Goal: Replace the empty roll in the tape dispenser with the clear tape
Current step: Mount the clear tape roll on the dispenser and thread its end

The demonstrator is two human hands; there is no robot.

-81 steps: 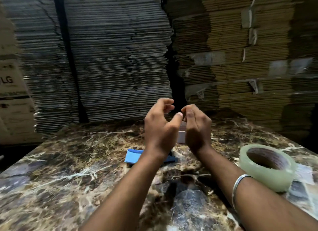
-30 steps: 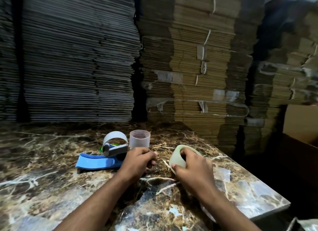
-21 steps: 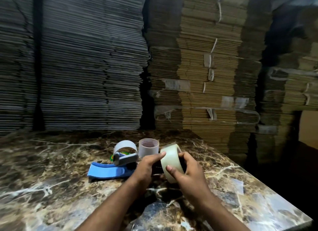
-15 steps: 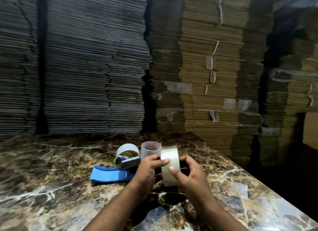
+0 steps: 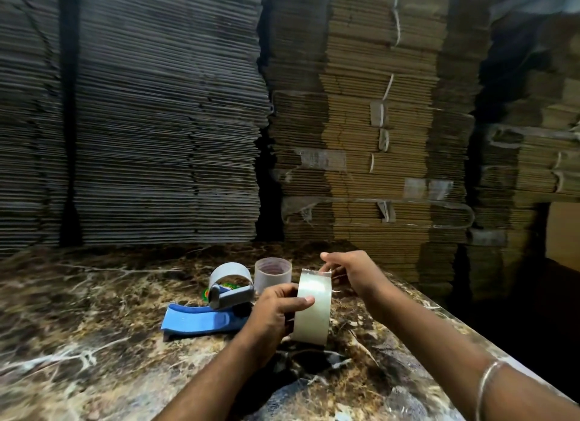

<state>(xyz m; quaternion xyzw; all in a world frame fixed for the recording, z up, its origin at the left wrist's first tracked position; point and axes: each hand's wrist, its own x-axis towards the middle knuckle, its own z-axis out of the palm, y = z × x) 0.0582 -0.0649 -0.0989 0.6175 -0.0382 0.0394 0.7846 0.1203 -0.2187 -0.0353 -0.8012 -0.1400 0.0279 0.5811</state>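
A full roll of clear packing tape (image 5: pixel 312 307) stands on edge above the brown veined marble surface (image 5: pixel 94 342), its hole axis running left to right, clamped in the grip of the person's left hand (image 5: pixel 276 314) with the thumb across its glossy outer band; whether its lower rim touches the stone cannot be told. The right hand (image 5: pixel 351 271), just beyond the roll's top, has finger and thumb pinched together on what looks like the loose tape end lifting off the roll. The blue-handled grey tape dispenser (image 5: pixel 216 307) lies just to the left of the roll, nearer the left hand, its handle pointing left and its grey roller head toward the roll; the spent pale cardboard core (image 5: pixel 230 274) appears to sit on or behind it, though which is unclear. A small translucent plastic cup-like tube (image 5: pixel 273 274) stands upright just behind the dispenser, near the right hand. The coming move likely turns on carrying the roll leftward and lining its hole with the dispenser's hub. Open stone lies to the left and front; the surface's right edge runs close beside the right forearm, and stacks of flattened corrugated cardboard (image 5: pixel 163 122) wall the far side
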